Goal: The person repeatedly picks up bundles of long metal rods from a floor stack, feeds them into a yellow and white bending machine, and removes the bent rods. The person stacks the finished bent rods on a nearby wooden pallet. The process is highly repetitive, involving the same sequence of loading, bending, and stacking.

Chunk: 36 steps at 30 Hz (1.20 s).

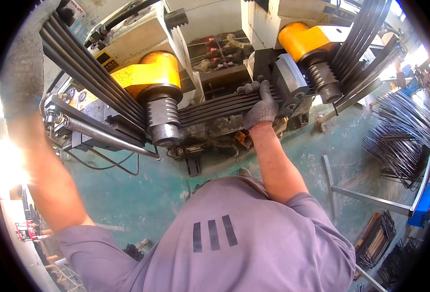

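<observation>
Several dark metal rods (220,108) lie side by side in a bending machine, running across its middle and turning upward at both sides into a U shape. My right hand (262,107), in a grey work glove, is closed around the middle stretch, its thumb along the near side and fingertips over the far side. At the upper left my left hand (30,53), also gloved, is raised at the far end of the left upright part of the rods (93,68); its dark fingertips curl over them. A ridged left roller (164,117) and right roller (324,80) sit at the bends.
Yellow arms (149,73) carry the rollers. A metal block (290,80) stands just right of my right hand. A long spring (105,136) slants below the left rods. Bundles of thin metal rods (400,131) and a metal frame (371,198) lie to the right on the green floor (142,194).
</observation>
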Tool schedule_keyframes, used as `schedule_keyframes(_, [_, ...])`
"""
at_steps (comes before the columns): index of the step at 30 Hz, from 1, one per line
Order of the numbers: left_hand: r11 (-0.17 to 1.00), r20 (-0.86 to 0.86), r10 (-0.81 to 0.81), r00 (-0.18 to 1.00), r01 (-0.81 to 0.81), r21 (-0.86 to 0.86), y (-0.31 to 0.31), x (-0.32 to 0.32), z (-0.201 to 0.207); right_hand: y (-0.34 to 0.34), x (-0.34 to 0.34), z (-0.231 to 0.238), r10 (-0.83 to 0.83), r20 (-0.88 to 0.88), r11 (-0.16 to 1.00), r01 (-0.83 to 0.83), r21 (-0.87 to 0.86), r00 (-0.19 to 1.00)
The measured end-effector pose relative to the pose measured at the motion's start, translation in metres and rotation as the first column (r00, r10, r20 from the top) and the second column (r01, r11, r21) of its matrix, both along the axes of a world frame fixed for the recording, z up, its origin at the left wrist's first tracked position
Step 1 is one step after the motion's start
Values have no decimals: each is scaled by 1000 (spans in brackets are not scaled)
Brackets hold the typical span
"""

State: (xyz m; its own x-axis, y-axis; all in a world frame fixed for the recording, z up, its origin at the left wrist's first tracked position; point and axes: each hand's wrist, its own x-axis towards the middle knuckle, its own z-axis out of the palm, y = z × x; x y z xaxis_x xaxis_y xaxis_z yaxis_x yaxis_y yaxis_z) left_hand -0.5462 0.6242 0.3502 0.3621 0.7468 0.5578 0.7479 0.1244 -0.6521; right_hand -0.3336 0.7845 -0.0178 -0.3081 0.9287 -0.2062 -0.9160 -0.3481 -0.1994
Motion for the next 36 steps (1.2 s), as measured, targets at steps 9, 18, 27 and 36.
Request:
schedule_keyframes(9, [992, -61, -128, 990, 128, -16, 4, -10, -5, 1, 2, -1, -14, 10, 1000, 14, 15, 1000])
schedule_keyframes(18, [967, 677, -228, 700, 243, 75, 1, 14, -13, 1, 1, -5, 7, 3, 999, -7, 42, 1000])
schedule_keyframes(27, [994, 992, -24, 126, -99, 37, -38, -7, -43, -4, 8, -25, 16, 203, 1000, -18, 4, 979])
schedule_keyframes(36, [998, 997, 66, 51, -5, -65, -44, 2, -43, 3, 15, -47, 84, 220, 996, -87, 7, 972])
